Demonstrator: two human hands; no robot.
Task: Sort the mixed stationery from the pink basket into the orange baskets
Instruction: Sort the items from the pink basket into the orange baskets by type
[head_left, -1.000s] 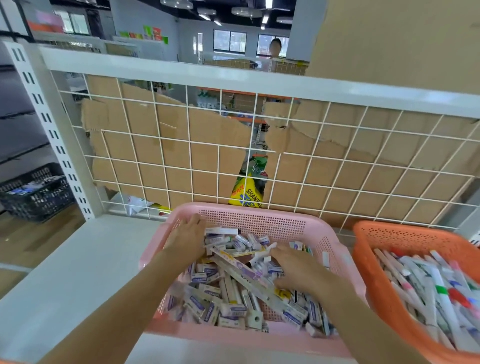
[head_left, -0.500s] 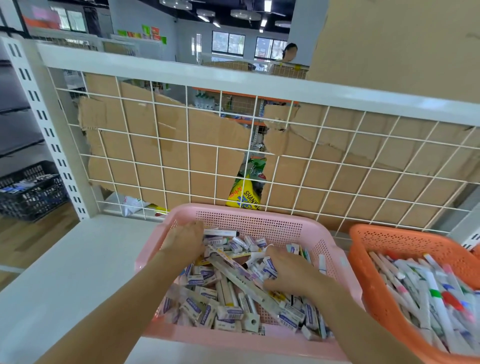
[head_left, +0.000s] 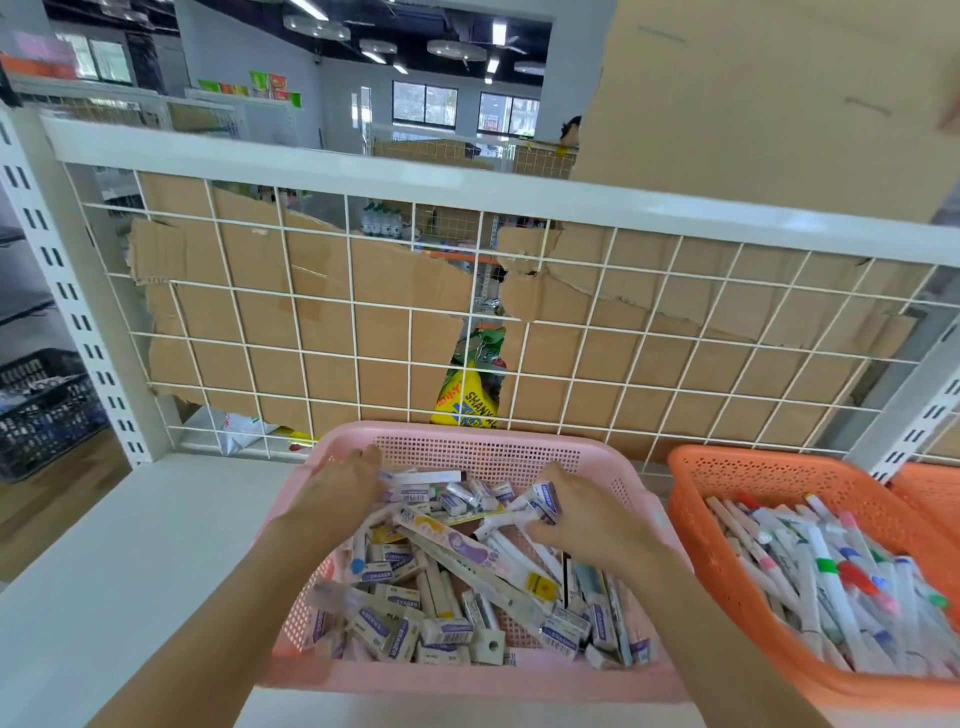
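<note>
Two hands of mine are down in the pink basket (head_left: 467, 441), which sits at my 12 o'clock on the white shelf (head_left: 130, 545), heaped with mixed stationery (head_left: 441, 597). My left hand (head_left: 337, 493) lies with fingers flat on the pile at the basket's 10 o'clock corner. My right hand (head_left: 587, 519), at its 1 o'clock, pinches a small eraser box (head_left: 545, 500) between thumb and fingers. At 3 o'clock, just beside, stands an orange basket (head_left: 753, 467) of markers (head_left: 831, 571).

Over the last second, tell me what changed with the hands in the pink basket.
The right hand curled its fingers round a small eraser box, raising it slightly off the pile. The left hand stayed resting at the far-left corner of the pink basket; the orange basket of markers is unchanged.
</note>
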